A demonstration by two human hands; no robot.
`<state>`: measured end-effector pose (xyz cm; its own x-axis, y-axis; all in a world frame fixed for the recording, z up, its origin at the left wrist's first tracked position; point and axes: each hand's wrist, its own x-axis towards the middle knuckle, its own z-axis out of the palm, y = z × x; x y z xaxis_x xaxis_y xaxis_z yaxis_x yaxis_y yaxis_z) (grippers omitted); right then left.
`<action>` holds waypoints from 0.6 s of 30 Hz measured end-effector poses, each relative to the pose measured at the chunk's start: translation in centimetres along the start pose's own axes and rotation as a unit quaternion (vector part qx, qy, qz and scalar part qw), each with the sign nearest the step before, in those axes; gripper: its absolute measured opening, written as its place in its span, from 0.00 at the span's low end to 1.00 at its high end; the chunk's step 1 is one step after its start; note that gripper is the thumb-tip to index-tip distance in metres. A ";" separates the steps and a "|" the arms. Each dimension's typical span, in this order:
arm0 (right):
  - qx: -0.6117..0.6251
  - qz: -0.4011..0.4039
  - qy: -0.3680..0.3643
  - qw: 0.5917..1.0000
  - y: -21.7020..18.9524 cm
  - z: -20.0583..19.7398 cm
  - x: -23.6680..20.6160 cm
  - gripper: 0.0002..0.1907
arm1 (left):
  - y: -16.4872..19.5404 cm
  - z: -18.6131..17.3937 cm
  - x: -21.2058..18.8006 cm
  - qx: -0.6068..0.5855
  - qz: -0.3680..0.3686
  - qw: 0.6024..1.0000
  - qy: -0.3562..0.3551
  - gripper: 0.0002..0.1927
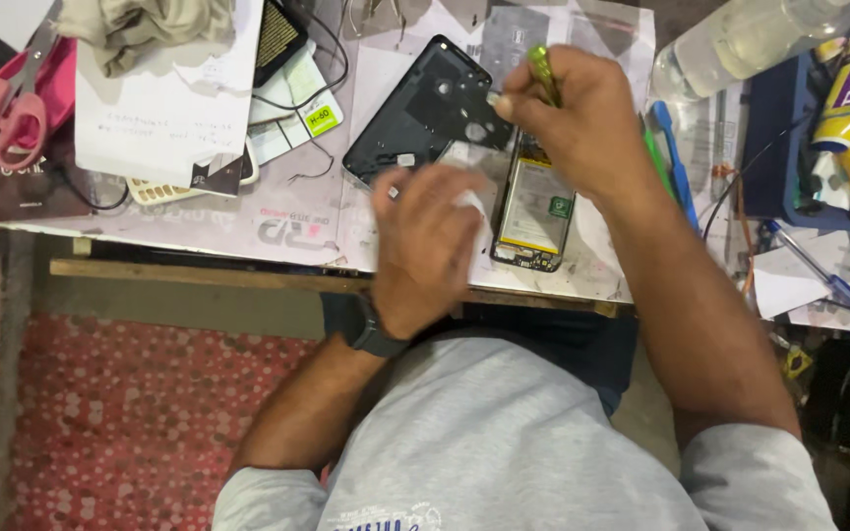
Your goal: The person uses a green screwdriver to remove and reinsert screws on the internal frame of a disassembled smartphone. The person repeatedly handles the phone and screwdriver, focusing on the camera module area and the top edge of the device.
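Observation:
My right hand (pixel 568 118) grips a small tool with a yellow-green handle (pixel 542 71), held over an opened phone body (pixel 533 211) that shows its battery and circuit board. Just left of it lies the phone's black back cover (pixel 423 108), inner side up. My left hand (pixel 425 241) is blurred and rests on a white paper or cloth (pixel 466 202) beside the phone, fingers curled on it. A dark watch sits on my left wrist (pixel 374 334).
Pink-handled scissors (pixel 2 108) lie far left near papers and a beige cloth (pixel 140 25). A clear plastic bottle (pixel 750 39) lies at top right. A blue tray (pixel 769 147) holds tubes. Blue and green tools (pixel 671 157) and a pen (pixel 814 265) lie right.

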<state>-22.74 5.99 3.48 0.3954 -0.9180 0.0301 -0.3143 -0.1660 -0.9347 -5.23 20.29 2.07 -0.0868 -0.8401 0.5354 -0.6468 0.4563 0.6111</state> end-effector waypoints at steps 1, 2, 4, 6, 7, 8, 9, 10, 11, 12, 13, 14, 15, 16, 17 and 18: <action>-0.014 -0.018 0.004 1.000 0.0 0.5 0.5 0.05 | -0.7 -0.8 0.0 0.034 -0.014 0.999 -0.002 0.04; -0.030 -0.036 0.008 0.999 -0.1 0.8 1.0 0.05 | -1.7 -1.6 0.2 0.067 -0.028 0.997 -0.004 0.04; -0.024 -0.023 0.015 0.999 -0.2 1.1 1.9 0.05 | -3.5 -2.7 0.8 0.107 -0.048 0.993 0.014 0.03; -0.011 -0.021 0.019 1.000 -0.2 1.3 2.5 0.05 | -4.9 -3.2 1.6 0.147 -0.046 0.988 -0.006 0.03; 0.000 -0.023 0.020 1.000 -0.2 1.5 2.6 0.05 | -5.5 -3.3 1.9 0.168 -0.045 0.985 -0.017 0.03; 0.010 -0.026 0.022 0.999 -0.1 1.6 2.7 0.05 | -5.9 -3.2 2.1 0.178 -0.044 0.983 -0.027 0.03; 0.016 -0.024 0.025 0.999 0.1 2.0 2.8 0.05 | -6.2 -3.1 2.3 0.187 -0.042 0.981 -0.039 0.03; 0.021 -0.021 0.030 0.999 0.4 2.5 2.8 0.05 | -6.4 -2.8 2.4 0.195 -0.040 0.979 -0.052 0.04; 0.025 -0.017 0.037 0.999 0.7 2.7 2.8 0.05 | -6.5 -2.6 2.4 0.197 -0.037 0.979 -0.044 0.04; -0.025 -0.048 0.037 0.998 1.0 2.9 2.7 0.05 | -6.5 -2.6 2.4 0.197 -0.034 0.979 -0.036 0.04; -0.077 -0.077 0.037 0.993 1.3 3.1 2.7 0.05 | -6.4 -2.4 2.5 0.196 -0.031 0.980 -0.028 0.04; -0.131 -0.105 0.036 0.985 1.5 2.8 2.4 0.05 | -6.2 -2.4 2.5 0.186 -0.035 0.982 -0.027 0.04; -0.153 -0.135 0.049 0.978 1.6 2.1 2.1 0.05 | -6.0 -2.7 2.4 0.177 -0.039 0.983 -0.024 0.04; -0.176 -0.166 0.061 0.968 1.6 1.4 1.7 0.05 | -5.6 -3.0 2.4 0.169 -0.043 0.985 -0.019 0.04; -0.198 -0.198 0.070 0.957 1.5 0.7 1.4 0.06 | -5.2 -3.2 2.5 0.155 -0.032 0.987 -0.016 0.05; -0.151 -0.109 0.083 0.979 1.3 -0.4 1.2 0.07 | -4.6 -3.4 2.4 0.142 -0.023 0.990 -0.014 0.05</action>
<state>-23.03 4.56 2.48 0.3447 -0.8901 0.2982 -0.4890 -0.4414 -0.7524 0.12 17.15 2.57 -0.0709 -0.8674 0.4926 -0.8368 0.3206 0.4439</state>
